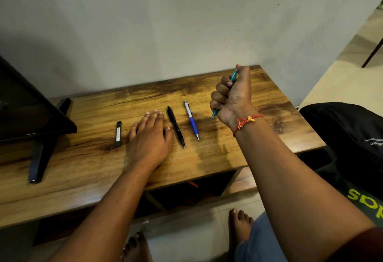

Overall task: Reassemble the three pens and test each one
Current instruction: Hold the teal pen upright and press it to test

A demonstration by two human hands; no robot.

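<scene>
My right hand (232, 93) is closed in a fist around a teal pen (233, 77), held above the wooden table (228, 154). The thumb rests on the pen's top end and the tip (214, 115) pokes out below the fist. A black pen (176, 126) and a blue and silver pen (192, 120) lie side by side on the table, tips toward me. My left hand (150, 137) lies flat, palm down, just left of the black pen, holding nothing.
A small black rectangular case (118, 134) lies left of my left hand. A dark monitor with its stand foot (44, 143) fills the table's left end. A black bag (350, 135) sits to the right. My bare feet are on the tiled floor below.
</scene>
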